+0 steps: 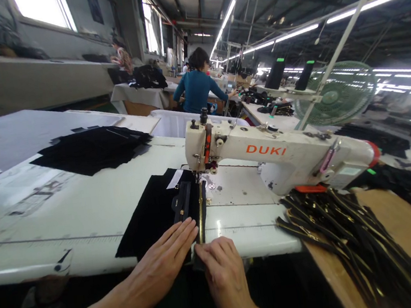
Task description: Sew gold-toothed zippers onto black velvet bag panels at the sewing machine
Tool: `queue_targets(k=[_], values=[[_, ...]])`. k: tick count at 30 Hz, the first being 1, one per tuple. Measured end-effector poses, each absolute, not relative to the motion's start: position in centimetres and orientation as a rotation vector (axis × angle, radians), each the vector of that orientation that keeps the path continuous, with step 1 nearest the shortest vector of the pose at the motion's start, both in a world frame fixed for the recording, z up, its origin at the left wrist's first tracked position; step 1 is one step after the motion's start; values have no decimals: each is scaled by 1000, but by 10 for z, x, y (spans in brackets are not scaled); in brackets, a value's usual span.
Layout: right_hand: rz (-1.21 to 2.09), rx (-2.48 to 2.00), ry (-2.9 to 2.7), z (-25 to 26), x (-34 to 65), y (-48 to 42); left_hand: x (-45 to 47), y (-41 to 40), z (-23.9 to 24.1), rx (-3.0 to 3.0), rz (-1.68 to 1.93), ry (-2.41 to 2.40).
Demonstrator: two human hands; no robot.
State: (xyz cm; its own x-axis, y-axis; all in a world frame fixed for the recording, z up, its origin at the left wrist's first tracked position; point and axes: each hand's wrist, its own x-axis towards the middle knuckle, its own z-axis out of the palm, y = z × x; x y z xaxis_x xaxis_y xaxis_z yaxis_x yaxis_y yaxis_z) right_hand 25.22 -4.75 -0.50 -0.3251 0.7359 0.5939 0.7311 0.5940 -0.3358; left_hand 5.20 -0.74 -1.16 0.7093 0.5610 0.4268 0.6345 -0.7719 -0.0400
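Observation:
A black fabric panel (pixel 148 207) lies on the table with its right edge under the needle area of a white sewing machine (pixel 234 145). Along that edge runs a zipper (pixel 200 210) with gold teeth. My left hand (pixel 165 250) rests flat on the panel, fingers stretched out beside the zipper. At the table's front edge, my right hand (pixel 222 265) pinches the near end of the zipper. On the panel sit a black strip with a gold stud (pixel 183 201) and a white label (pixel 174 179).
A stack of black fabric pieces (pixel 93 148) lies at the back left. Many gold-toothed zippers (pixel 336 227) hang over a brown board (pixel 390 205) at the right. Behind the machine stand a green fan (pixel 333 91) and a person in a teal top (pixel 197 90).

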Motion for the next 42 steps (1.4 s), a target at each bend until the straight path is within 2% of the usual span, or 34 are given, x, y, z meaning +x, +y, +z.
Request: queue_targets(k=[8, 13, 19, 21, 28, 31, 42], values=[[-37, -1123, -2094, -3, 249, -47, 49, -7, -17, -2806, -612, -973], [-32, -1107, -2144, -1, 253, -47, 43, 0, -1, -3068, -607, -1100], [266, -1041, -2271, 29, 279, -6, 34, 5, 18, -3229, -592, -1214], [231, -1126, -2288, 35, 282, 22, 32, 4, 19, -3243, -568, -1205], [140, -1156, -2464, 17, 276, 73, 32, 19, -1, -3146, -763, -871], [151, -1160, -2442, 11, 277, 78, 35, 28, -3, -3046, -843, -948], [207, -1234, -2388, 16, 286, 117, 23, 58, 6, -3151, -689, -1047]])
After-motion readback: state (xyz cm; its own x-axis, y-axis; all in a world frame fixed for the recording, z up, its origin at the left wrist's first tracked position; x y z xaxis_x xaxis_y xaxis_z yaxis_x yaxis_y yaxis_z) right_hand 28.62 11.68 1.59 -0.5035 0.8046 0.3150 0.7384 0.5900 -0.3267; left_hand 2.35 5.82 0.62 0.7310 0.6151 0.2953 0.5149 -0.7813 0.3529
